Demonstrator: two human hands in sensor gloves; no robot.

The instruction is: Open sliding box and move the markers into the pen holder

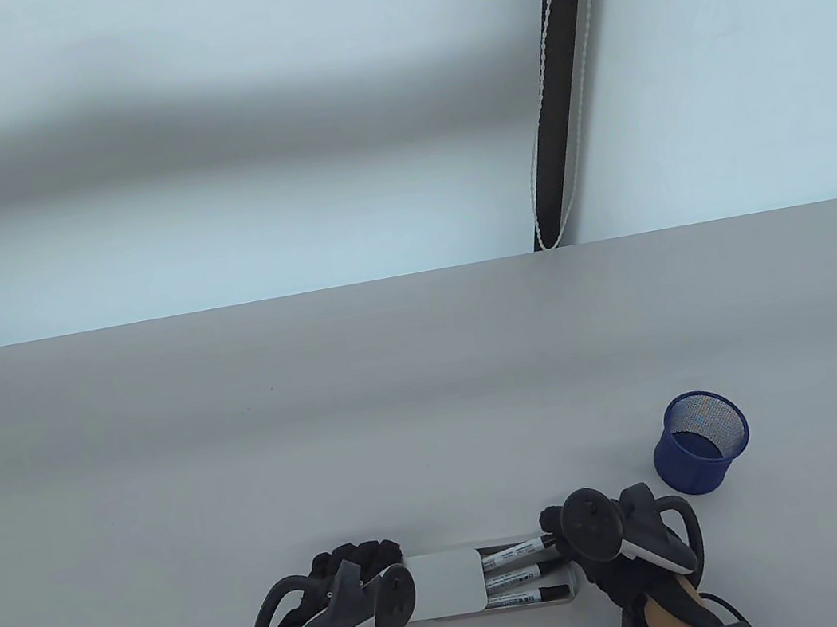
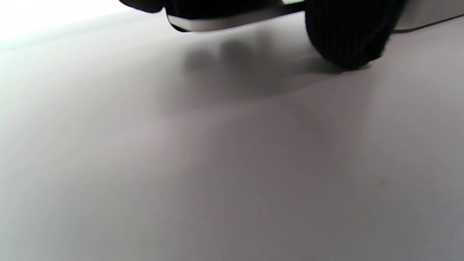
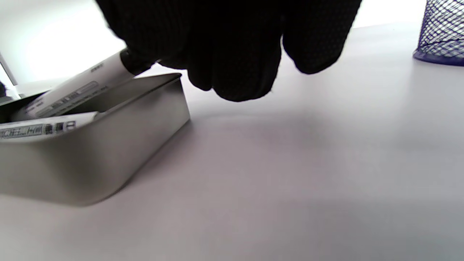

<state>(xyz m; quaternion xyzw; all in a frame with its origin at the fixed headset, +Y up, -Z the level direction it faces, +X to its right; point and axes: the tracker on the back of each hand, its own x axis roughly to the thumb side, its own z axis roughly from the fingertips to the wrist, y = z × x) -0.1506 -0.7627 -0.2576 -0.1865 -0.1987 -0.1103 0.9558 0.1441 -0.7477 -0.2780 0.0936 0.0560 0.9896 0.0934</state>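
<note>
Sliding box point(image 1: 488, 580): a shallow silver metal tin with rounded corners, lying flat on the grey table point(image 1: 325, 427) between the two hands, its long axis running from one hand to the other. Lid point(image 1: 446, 582): a plain pale panel, sitting slid toward the left hand and leaving the half nearer the right hand uncovered. Markers point(image 1: 523, 575): three showing, white barrels with printed labels and black caps, lying parallel along the box's length, caps pointing toward the right hand. Left hand point(image 1: 347, 597): gloved, resting at the lid end of the box; its grip cannot be told. Right hand point(image 1: 602, 552): fingers curling round the black cap of the far marker point(image 3: 78, 88), that end tilting up above the box rim. Pen holder point(image 1: 702, 441): a blue mesh cup, standing upright just beyond and outside the right hand.
</note>
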